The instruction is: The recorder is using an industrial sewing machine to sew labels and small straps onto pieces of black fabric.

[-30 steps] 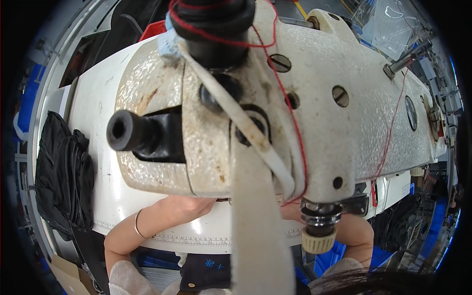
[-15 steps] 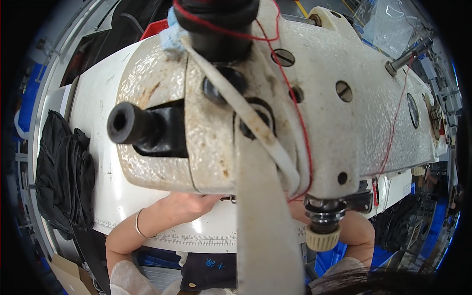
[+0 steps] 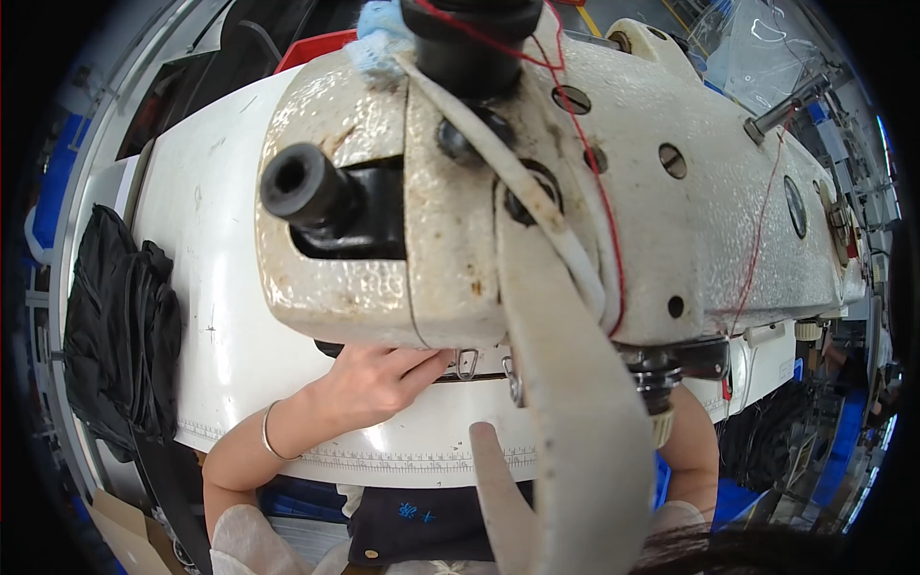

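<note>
A white sewing machine head (image 3: pixel 335 292) fills the view, with red thread (image 3: pixel 599 177), a pale cord and a black cylinder on top. A wide cream strap (image 3: pixel 585 431) hangs down its front. My left hand (image 3: pixel 393 383), with a bracelet at its wrist, reaches under the head with fingers curled and closed; its fingertips and whatever they hold are hidden. Small metal loops (image 3: pixel 467 362) are beside those fingertips. My right forearm (image 3: pixel 695 450) rises at the right, but its hand is hidden behind the strap and machine.
The white table (image 3: pixel 206 268) with a printed ruler edge surrounds the machine. Black fabric (image 3: pixel 120 326) lies at the left. A cardboard box (image 3: pixel 134 532) is at lower left, a red bin (image 3: pixel 307 48) behind, blue bins (image 3: pixel 297 498) below the table.
The machine sits higher and further right in the view. More of my left hand and the metal loops show below the head, while the strap curves further right.
</note>
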The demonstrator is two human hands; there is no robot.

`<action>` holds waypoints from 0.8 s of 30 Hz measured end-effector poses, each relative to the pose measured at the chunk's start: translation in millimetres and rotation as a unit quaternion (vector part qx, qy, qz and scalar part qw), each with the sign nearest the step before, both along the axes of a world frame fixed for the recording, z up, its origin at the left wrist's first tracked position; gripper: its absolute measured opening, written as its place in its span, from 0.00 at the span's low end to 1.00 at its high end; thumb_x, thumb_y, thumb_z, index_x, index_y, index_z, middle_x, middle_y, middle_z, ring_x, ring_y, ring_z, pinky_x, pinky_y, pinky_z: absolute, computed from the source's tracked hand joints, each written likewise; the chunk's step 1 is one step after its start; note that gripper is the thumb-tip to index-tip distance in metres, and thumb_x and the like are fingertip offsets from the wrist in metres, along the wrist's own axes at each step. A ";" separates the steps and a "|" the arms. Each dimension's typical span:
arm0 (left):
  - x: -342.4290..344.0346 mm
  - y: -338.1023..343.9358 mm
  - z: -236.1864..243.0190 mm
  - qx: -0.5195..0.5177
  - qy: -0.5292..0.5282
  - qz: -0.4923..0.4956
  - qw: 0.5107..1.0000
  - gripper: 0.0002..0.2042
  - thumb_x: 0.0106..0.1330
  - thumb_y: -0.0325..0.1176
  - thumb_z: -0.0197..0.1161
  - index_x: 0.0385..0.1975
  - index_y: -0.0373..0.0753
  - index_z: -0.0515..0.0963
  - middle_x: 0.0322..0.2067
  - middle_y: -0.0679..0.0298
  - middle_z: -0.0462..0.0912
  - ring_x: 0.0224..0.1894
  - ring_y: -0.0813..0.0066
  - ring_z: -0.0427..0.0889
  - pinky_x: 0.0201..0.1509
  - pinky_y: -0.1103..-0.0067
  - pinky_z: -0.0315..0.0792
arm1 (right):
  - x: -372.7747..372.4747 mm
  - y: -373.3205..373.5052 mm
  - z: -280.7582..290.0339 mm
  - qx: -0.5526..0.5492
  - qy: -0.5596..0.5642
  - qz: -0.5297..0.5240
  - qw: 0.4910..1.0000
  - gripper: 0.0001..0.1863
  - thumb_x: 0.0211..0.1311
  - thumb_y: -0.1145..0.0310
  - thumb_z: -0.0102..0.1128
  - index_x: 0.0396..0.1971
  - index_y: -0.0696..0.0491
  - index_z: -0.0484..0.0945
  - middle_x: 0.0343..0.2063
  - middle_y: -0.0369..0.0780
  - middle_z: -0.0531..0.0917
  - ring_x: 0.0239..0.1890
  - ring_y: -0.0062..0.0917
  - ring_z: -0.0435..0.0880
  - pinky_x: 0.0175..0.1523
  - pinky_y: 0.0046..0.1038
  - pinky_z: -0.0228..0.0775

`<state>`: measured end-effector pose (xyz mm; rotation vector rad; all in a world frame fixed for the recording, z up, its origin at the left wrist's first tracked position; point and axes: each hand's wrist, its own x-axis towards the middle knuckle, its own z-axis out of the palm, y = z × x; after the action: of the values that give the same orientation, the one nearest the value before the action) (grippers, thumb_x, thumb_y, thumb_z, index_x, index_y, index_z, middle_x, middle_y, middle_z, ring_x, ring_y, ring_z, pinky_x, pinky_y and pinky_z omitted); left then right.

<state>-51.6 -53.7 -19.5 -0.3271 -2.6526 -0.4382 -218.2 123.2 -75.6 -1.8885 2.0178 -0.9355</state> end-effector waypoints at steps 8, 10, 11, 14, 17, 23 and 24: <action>-1.0 0.1 6.4 0.011 -0.009 -0.005 1.000 0.13 0.42 0.24 0.64 0.32 0.33 0.82 0.33 0.62 0.81 0.36 0.70 0.81 0.35 0.79 0.77 | 4.2 -7.5 29.7 -0.027 0.013 -0.001 1.000 0.15 0.51 0.62 0.64 0.39 0.49 0.80 0.28 0.40 0.81 0.33 0.31 0.81 0.38 0.32 0.73; -0.5 -0.3 4.3 0.004 -0.011 -0.001 1.000 0.13 0.42 0.24 0.63 0.31 0.33 0.81 0.33 0.62 0.81 0.36 0.70 0.81 0.35 0.79 0.77 | 4.4 -9.7 37.5 -0.052 0.022 0.011 0.998 0.14 0.50 0.62 0.64 0.39 0.48 0.81 0.26 0.40 0.80 0.30 0.31 0.81 0.35 0.32 0.73; 1.0 -0.5 3.0 0.004 -0.014 -0.001 1.000 0.13 0.42 0.24 0.63 0.31 0.33 0.81 0.33 0.62 0.81 0.36 0.70 0.81 0.35 0.79 0.77 | 5.6 -9.5 38.1 -0.028 0.018 0.013 0.999 0.14 0.49 0.63 0.64 0.38 0.48 0.81 0.26 0.40 0.80 0.29 0.30 0.81 0.33 0.31 0.73; 1.3 1.4 4.2 0.006 -0.012 0.000 1.000 0.13 0.41 0.24 0.64 0.31 0.33 0.82 0.33 0.62 0.81 0.36 0.70 0.81 0.35 0.78 0.77 | 5.0 -11.0 30.6 -0.045 0.003 0.028 0.999 0.15 0.46 0.65 0.64 0.37 0.49 0.81 0.24 0.39 0.80 0.25 0.30 0.81 0.28 0.29 0.72; -1.5 -1.2 1.1 0.019 -0.014 -0.001 1.000 0.13 0.41 0.24 0.64 0.31 0.33 0.82 0.33 0.63 0.81 0.37 0.70 0.81 0.36 0.77 0.77 | -0.9 -14.6 19.0 -0.078 -0.007 0.034 0.996 0.15 0.44 0.67 0.63 0.37 0.50 0.81 0.23 0.39 0.80 0.24 0.30 0.81 0.26 0.29 0.72; -0.9 1.5 9.6 0.011 -0.018 0.009 1.000 0.13 0.41 0.24 0.64 0.30 0.34 0.82 0.35 0.62 0.80 0.40 0.68 0.80 0.39 0.75 0.76 | 1.0 -16.1 20.6 -0.082 0.003 0.016 0.996 0.16 0.43 0.67 0.63 0.36 0.50 0.81 0.23 0.39 0.80 0.23 0.30 0.80 0.26 0.30 0.72; -1.1 1.4 10.0 0.007 -0.015 0.012 1.000 0.13 0.41 0.24 0.64 0.30 0.34 0.82 0.35 0.62 0.80 0.41 0.68 0.79 0.40 0.74 0.76 | 1.0 -16.5 21.0 -0.082 0.005 0.013 0.997 0.16 0.43 0.67 0.63 0.36 0.50 0.81 0.23 0.39 0.80 0.23 0.30 0.80 0.26 0.30 0.72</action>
<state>-52.7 -52.3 -9.5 -0.2874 -2.6781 -0.4571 -217.2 106.6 -54.6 -2.0003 1.9708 -1.1197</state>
